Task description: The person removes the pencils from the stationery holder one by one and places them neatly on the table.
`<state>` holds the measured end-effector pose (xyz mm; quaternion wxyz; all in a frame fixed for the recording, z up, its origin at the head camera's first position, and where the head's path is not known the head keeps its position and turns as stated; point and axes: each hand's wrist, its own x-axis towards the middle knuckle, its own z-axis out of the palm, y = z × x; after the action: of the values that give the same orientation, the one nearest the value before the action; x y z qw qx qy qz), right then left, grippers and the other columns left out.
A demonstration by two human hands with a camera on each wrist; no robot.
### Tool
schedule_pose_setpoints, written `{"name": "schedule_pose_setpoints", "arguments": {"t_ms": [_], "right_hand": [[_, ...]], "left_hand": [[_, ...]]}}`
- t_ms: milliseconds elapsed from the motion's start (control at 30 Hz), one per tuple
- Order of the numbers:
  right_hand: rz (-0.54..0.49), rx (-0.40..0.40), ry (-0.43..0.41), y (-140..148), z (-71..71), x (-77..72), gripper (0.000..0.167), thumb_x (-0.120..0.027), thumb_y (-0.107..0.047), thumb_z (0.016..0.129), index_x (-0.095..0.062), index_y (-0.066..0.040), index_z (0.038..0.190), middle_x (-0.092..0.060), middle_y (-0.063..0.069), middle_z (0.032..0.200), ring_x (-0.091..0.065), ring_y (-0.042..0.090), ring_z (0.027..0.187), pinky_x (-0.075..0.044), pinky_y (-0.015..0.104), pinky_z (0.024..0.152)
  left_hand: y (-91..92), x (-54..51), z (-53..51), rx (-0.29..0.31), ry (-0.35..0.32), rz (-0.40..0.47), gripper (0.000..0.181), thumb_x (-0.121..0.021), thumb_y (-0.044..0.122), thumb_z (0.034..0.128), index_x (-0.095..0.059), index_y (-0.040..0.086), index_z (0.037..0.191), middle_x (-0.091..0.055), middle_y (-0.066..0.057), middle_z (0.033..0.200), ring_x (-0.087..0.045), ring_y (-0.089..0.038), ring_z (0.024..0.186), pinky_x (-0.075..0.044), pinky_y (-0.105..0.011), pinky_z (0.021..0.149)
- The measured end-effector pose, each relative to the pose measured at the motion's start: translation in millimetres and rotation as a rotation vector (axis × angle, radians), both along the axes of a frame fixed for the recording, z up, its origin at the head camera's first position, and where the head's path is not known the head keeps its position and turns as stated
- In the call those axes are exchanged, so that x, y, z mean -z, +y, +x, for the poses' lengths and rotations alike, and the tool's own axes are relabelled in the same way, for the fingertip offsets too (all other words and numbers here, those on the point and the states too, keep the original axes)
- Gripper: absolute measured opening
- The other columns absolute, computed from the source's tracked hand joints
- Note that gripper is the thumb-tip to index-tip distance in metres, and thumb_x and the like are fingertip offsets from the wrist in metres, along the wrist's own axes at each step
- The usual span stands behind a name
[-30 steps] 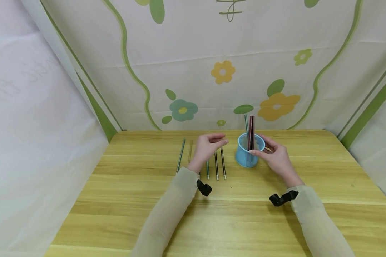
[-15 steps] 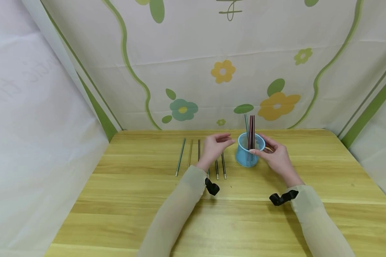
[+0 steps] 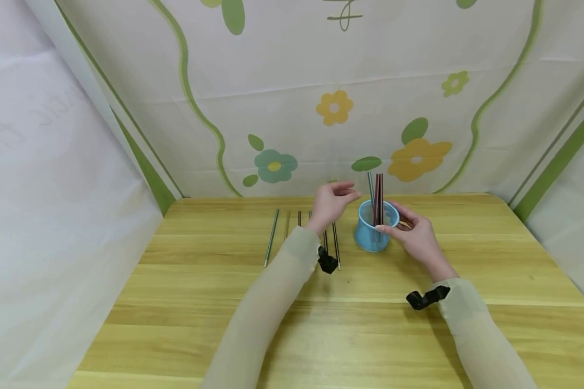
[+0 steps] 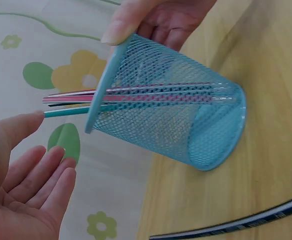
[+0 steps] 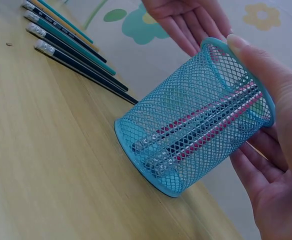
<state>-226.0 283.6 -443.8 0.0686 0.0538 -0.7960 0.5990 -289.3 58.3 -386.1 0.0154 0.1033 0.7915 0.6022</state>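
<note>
A blue mesh pencil cup [image 3: 367,239] stands on the table, gripped at its rim by my right hand [image 3: 420,240], thumb on the near side and fingers behind. Several pencils [image 3: 377,194], dark red, black and teal, lean in the cup with their eraser ends down. My left hand [image 3: 330,204] hovers left of the cup, its fingers loosely bent and holding nothing. In the left wrist view, the left thumb lies against or in front of the teal pencil's [image 4: 68,112] upper end; I cannot tell whether they touch.
Left of the cup several pencils lie side by side on the wooden table, among them a teal one [image 3: 271,237] at the far left and a black one [image 3: 337,246] nearest the cup. A flowered white curtain [image 3: 292,119] hangs behind the table's back edge.
My left hand has moved right and up, from above the row of pencils toward the cup. My right hand and the cup stay in place.
</note>
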Motion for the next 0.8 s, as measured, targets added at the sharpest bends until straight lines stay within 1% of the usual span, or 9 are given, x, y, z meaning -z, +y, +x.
{"name": "schedule_pose_setpoints", "arguments": {"t_ms": [133,167,267,367,467,567,700,800], "right_hand": [[-0.001,-0.001,0.009,-0.2,0.2,-0.6,0.073,-0.081,-0.017,0.091,-0.046,-0.009,0.154,-0.049,0.021,0.149,-0.051,0.036,0.131,-0.05,0.016,0.092],[-0.001,-0.002,0.013,0.9,-1.8,2.5,0.073,-0.081,-0.018,0.09,-0.046,-0.01,0.154,-0.05,0.02,0.149,-0.052,0.035,0.131,-0.05,0.016,0.093],[-0.008,-0.005,0.022,-0.1,-1.4,1.7,0.073,-0.082,-0.019,0.09,-0.047,-0.011,0.153,-0.05,0.02,0.148,-0.052,0.035,0.131,-0.05,0.017,0.093],[-0.007,-0.006,0.026,-0.4,-1.0,0.7,0.073,-0.082,-0.018,0.09,-0.047,-0.011,0.153,-0.05,0.02,0.148,-0.052,0.035,0.131,-0.05,0.017,0.093],[-0.003,-0.007,0.027,0.4,-1.1,0.8,0.072,-0.081,-0.017,0.091,-0.047,-0.012,0.154,-0.05,0.02,0.148,-0.052,0.035,0.131,-0.05,0.017,0.093],[0.003,-0.007,0.03,1.7,-1.8,1.8,0.072,-0.08,-0.016,0.091,-0.046,-0.011,0.154,-0.049,0.021,0.149,-0.052,0.036,0.131,-0.051,0.016,0.092],[-0.001,-0.008,0.023,2.2,-1.7,3.1,0.073,-0.081,-0.019,0.091,-0.046,-0.012,0.154,-0.049,0.02,0.149,-0.051,0.037,0.132,-0.05,0.015,0.092],[-0.001,-0.008,0.015,2.1,-1.4,3.2,0.074,-0.082,-0.022,0.09,-0.046,-0.013,0.154,-0.049,0.019,0.15,-0.051,0.036,0.132,-0.05,0.016,0.092]], "left_hand": [[9.4,-4.3,-7.4,0.013,-0.022,-0.01,0.041,-0.081,0.03,0.0912,-0.072,0.015,0.128,-0.072,0.008,0.107,-0.066,-0.007,0.1,-0.057,-0.028,0.085],[11.7,-4.9,-8.2,0.015,-0.029,-0.01,0.042,-0.081,0.03,0.0912,-0.071,0.014,0.129,-0.072,0.008,0.108,-0.066,-0.008,0.101,-0.056,-0.028,0.085],[17.7,-4.6,-9.4,0.011,-0.032,-0.002,0.04,-0.081,0.027,0.0914,-0.072,0.013,0.128,-0.072,0.006,0.108,-0.066,-0.008,0.101,-0.056,-0.027,0.085],[22.2,-0.4,-9.8,0.016,-0.024,0.011,0.04,-0.081,0.026,0.0908,-0.072,0.012,0.127,-0.073,0.007,0.107,-0.067,-0.008,0.1,-0.057,-0.027,0.084],[26.9,6.3,-9.9,0.022,-0.021,0.027,0.039,-0.082,0.027,0.0903,-0.073,0.013,0.125,-0.073,0.008,0.105,-0.067,-0.006,0.098,-0.057,-0.026,0.084],[33.0,13.0,-9.8,0.021,-0.036,0.054,0.037,-0.082,0.027,0.0899,-0.074,0.013,0.123,-0.073,0.008,0.105,-0.067,-0.006,0.097,-0.056,-0.025,0.084],[42.1,20.1,-9.4,0.01,-0.052,0.072,0.037,-0.082,0.027,0.0898,-0.075,0.012,0.123,-0.074,0.005,0.106,-0.068,-0.006,0.096,-0.057,-0.024,0.082],[46.6,22.2,-8.5,-0.008,-0.057,0.065,0.038,-0.082,0.026,0.0903,-0.074,0.011,0.124,-0.074,0.003,0.107,-0.068,-0.007,0.097,-0.057,-0.024,0.082]]}}
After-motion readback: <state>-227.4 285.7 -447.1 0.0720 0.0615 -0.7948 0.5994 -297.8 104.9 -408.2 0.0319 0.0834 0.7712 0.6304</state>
